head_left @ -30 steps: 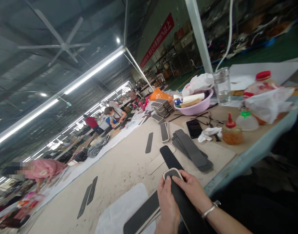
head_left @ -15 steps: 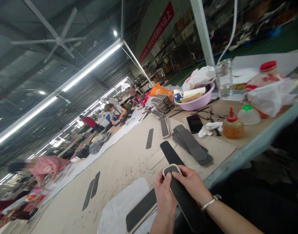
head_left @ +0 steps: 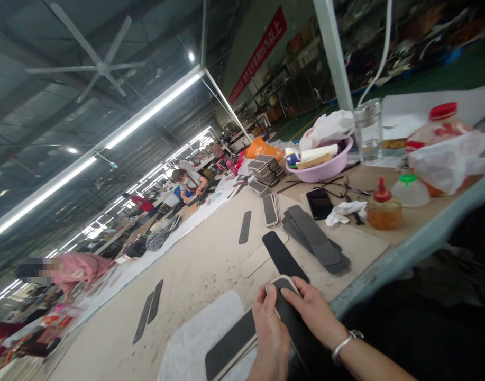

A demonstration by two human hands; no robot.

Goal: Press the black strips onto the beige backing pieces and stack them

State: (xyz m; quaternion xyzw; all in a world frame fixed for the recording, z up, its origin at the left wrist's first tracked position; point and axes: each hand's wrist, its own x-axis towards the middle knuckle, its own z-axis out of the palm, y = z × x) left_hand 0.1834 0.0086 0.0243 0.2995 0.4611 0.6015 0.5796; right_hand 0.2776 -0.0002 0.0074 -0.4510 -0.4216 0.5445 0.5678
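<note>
At the near table edge, both my hands grip one long dark strip with a rounded end and a pale rim [head_left: 293, 313]. My left hand [head_left: 269, 328] is closed on the strip's left side, its thumb pressing near the end. Across from it, my right hand [head_left: 313, 312] pinches the right side, thumb on the dark face. The strip's lower part fades into shadow. Beside my left hand, similar pale-edged strips [head_left: 230, 344] lie on a white sheet [head_left: 198, 328]. Just beyond my fingers rests a black strip [head_left: 284, 255] partly over a pale flat piece [head_left: 260, 259].
Grey strips [head_left: 313, 238] are heaped to the right, near a phone [head_left: 319, 203], crumpled tissue [head_left: 343, 211] and a red-capped bottle [head_left: 384, 209]. Farther back stand stacked pieces [head_left: 266, 169], a purple basin [head_left: 325, 170] and a glass jar [head_left: 369, 132]. Other people work at the left.
My hands and the held strip sit slightly lower and farther right in view. The whole scene has shifted a little with the camera. Both hands keep their grip.
</note>
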